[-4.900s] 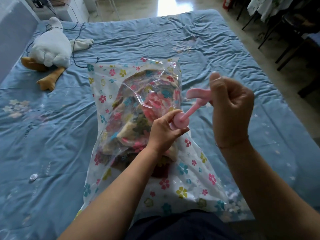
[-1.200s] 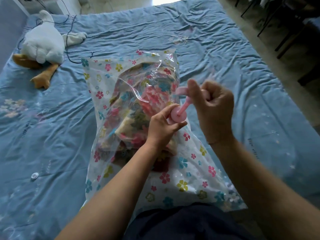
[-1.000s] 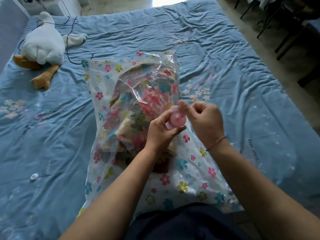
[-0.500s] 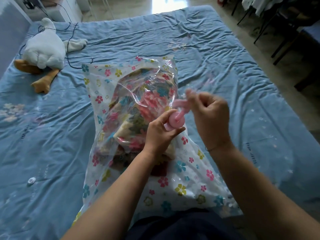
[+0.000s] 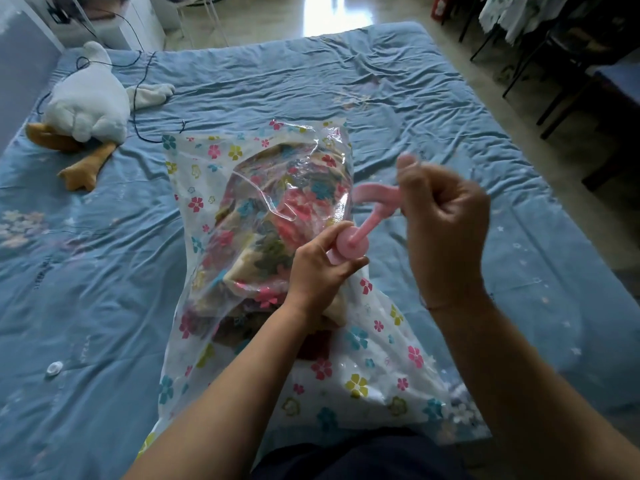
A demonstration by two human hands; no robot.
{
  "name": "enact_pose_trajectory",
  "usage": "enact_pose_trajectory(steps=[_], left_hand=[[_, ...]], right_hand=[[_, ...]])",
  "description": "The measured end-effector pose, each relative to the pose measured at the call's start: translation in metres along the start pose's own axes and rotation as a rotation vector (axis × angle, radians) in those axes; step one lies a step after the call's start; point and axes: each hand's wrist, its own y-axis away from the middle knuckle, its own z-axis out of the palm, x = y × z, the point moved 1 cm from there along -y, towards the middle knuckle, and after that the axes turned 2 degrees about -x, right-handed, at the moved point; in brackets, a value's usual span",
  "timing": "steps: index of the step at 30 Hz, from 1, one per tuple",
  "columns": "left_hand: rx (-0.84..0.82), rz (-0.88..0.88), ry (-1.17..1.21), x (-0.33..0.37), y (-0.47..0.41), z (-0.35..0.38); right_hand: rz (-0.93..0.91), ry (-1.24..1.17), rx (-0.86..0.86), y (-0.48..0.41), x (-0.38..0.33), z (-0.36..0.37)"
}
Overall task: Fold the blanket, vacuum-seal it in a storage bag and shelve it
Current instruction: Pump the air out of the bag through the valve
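A clear storage bag (image 5: 360,372) printed with small flowers lies on the blue bed, and the folded floral blanket (image 5: 270,237) shows through it. A pink hand pump (image 5: 349,245) stands on the bag, its rod drawn up and to the right. My left hand (image 5: 320,271) grips the pump's round body against the bag. My right hand (image 5: 441,223) is curled round the pump's pink T-handle (image 5: 375,195), held well above the body.
A white plush duck (image 5: 88,105) lies at the bed's far left with a black cable (image 5: 145,81) trailing past it. A small white cap (image 5: 54,368) sits on the sheet at left. Dark chair legs (image 5: 554,91) stand on the floor right of the bed.
My right hand pushed the pump handle down to the body a second ago and has pulled it up and right again. My left hand stayed on the pump body.
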Motion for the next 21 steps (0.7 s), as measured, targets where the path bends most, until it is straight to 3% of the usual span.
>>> enact_pose_trajectory(steps=[3, 6, 8, 10, 13, 15, 19, 21], left_hand=[[-0.001, 0.005, -0.003, 0.001, 0.001, 0.0], [-0.024, -0.003, 0.007, 0.001, 0.006, 0.004], [-0.024, -0.006, 0.005, 0.0, 0.008, 0.004], [-0.012, 0.006, -0.001, 0.0, 0.005, 0.001], [-0.011, 0.003, 0.008, 0.0, -0.002, 0.0], [-0.011, -0.008, 0.009, 0.0, -0.004, 0.002], [-0.016, -0.012, -0.001, -0.002, -0.002, 0.003], [-0.032, -0.013, 0.014, -0.003, -0.001, 0.002]], right_hand=[[-0.036, 0.058, 0.008, 0.004, 0.005, 0.003], [0.224, 0.294, -0.205, 0.029, 0.065, 0.009], [0.281, 0.425, -0.245, 0.035, 0.078, 0.007], [0.17, 0.367, -0.144, 0.025, 0.053, 0.004], [-0.078, 0.077, 0.088, 0.002, -0.004, -0.001], [-0.108, 0.057, 0.14, -0.003, -0.001, 0.002], [0.291, 0.289, -0.184, 0.024, 0.068, 0.015], [0.391, 0.367, -0.286, 0.027, 0.08, 0.015]])
